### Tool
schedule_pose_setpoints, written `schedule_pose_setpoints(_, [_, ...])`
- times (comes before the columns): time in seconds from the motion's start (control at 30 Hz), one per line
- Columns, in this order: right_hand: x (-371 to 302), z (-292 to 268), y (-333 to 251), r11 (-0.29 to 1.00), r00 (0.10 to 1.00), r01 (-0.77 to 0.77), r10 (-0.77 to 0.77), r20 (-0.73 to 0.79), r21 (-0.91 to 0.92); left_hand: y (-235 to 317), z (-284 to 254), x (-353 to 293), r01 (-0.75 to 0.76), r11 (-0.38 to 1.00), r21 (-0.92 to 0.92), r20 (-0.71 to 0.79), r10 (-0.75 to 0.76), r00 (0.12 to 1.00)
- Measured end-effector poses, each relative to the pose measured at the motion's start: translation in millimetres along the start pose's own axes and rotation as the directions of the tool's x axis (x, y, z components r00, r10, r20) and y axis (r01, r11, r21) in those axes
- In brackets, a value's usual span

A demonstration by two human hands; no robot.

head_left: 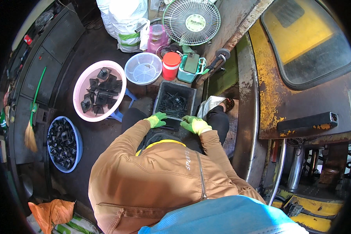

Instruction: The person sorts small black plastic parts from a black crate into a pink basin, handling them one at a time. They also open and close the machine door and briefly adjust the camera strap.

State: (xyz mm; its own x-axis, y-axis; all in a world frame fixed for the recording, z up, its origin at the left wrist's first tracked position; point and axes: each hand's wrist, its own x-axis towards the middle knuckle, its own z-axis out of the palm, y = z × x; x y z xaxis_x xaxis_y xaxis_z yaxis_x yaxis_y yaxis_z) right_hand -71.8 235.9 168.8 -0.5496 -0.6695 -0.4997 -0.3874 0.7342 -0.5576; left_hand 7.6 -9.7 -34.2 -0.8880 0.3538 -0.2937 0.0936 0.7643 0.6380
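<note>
Black tray [162,93] of small dark metal bits sits on floor right in front of seated person, between the knees. Left hand [156,119] in green glove rests on tray's near rim, fingers curled, can't tell if gripping anything. Right hand [195,124], also gloved, at the near right corner, fingers bent, grip unclear. Pink basin [82,87] with black parts to the left, blue basin [77,136] below it, clear bowl [133,74] and red jar [171,65] behind the tray
</note>
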Motion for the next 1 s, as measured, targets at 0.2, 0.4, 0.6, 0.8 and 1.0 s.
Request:
schedule_pose_setpoints(0.2, [-1.6, -1.1, -2.4, 1.0, 1.0, 0.003, -0.004, -0.021, -0.023, 1.8, 1.6, -0.9, 0.026, 0.999, -0.033, -0.042, -0.027, 0.999])
schedule_pose_setpoints(0.4, [-2.8, -2.0, -2.7, 1.0, 1.0, 0.008, -0.008, -0.004, -0.024, 3.7, -0.3, -1.6, 0.017, 0.999, -0.029, -0.05, -0.019, 0.999])
schedule_pose_setpoints(0.6, [-3.2, -2.5, -3.2, 1.0, 1.0, 0.004, -0.004, -0.003, -0.015, 9.5, -5.9, -3.8, 0.021, 0.999, -0.029, -0.039, -0.022, 0.999])
schedule_pose_setpoints(0.8, [-3.6, -3.7, -4.8, 1.0, 1.0, 0.001, 0.0, 0.004, -0.021, 2.8, 0.7, -0.5, 0.03, 1.0, 0.005, -0.036, -0.03, 0.999])
schedule_pose_setpoints(1.0, [-3.3, -2.5, -2.8, 1.0, 1.0, 0.012, -0.012, -0.007, -0.029, -8.9, 5.6, 1.4, -0.104, 0.985, 0.135, -0.027, 0.108, 0.994])
